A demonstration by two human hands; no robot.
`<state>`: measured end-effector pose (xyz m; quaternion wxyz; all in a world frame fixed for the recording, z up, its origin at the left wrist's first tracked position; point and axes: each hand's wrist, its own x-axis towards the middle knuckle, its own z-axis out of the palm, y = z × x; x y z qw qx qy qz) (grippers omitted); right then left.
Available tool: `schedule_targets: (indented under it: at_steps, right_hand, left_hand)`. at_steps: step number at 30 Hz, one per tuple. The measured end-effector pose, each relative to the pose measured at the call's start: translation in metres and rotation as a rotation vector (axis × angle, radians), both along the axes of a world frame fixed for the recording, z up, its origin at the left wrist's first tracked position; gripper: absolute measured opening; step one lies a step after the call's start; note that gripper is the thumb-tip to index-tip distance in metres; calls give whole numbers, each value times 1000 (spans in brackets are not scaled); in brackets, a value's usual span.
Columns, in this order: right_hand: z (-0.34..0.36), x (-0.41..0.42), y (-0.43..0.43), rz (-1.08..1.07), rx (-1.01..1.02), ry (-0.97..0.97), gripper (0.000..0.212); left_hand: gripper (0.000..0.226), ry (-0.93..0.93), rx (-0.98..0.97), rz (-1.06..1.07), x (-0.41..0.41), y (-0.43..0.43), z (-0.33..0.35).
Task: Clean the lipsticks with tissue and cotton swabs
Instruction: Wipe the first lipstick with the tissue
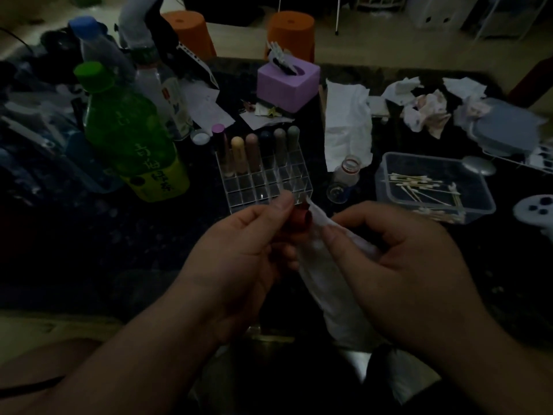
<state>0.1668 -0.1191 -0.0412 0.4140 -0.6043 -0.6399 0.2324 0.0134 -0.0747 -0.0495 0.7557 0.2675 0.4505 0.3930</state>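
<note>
My left hand [239, 253] pinches a small red lipstick tube [301, 219] between thumb and fingers. My right hand [398, 259] holds a long white tissue [326, 265] whose top end touches the tube's right side. Behind them stands a clear acrylic organizer [266, 187] with several lipsticks upright in its back row. A clear plastic box [386, 187] with cotton swabs [419, 187] sits to the right.
A green bottle [128, 136] and clear bottles stand at the left. A purple tissue box [288, 85] is at the back, a white tissue pack [347, 124] beside it, crumpled used tissues [425, 112] at the far right. A small open bottle [344, 178] stands by the organizer.
</note>
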Motion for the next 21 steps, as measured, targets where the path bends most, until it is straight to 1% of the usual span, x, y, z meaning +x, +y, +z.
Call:
schedule_targets:
  at_steps: [2, 5, 11, 13, 18, 21]
  right_hand:
    - [-3, 1, 2, 8, 43, -7, 11]
    - [-4, 2, 2, 40, 91, -17, 14]
    - [-5, 3, -2, 68, 194, 6, 14]
    - [-7, 3, -4, 71, 213, -3, 13]
    - [-8, 3, -10, 86, 244, -19, 9]
    - [-8, 2, -10, 32, 286, -63, 4]
  left_hand:
    - [33, 11, 14, -6, 1, 1, -2]
    - [25, 2, 9, -25, 2, 1, -5]
    - [24, 11, -1, -51, 4, -2, -5]
    - [28, 12, -5, -44, 4, -3, -5]
    - [46, -6, -12, -39, 2, -3, -5]
    - [37, -20, -14, -30, 0, -3, -4]
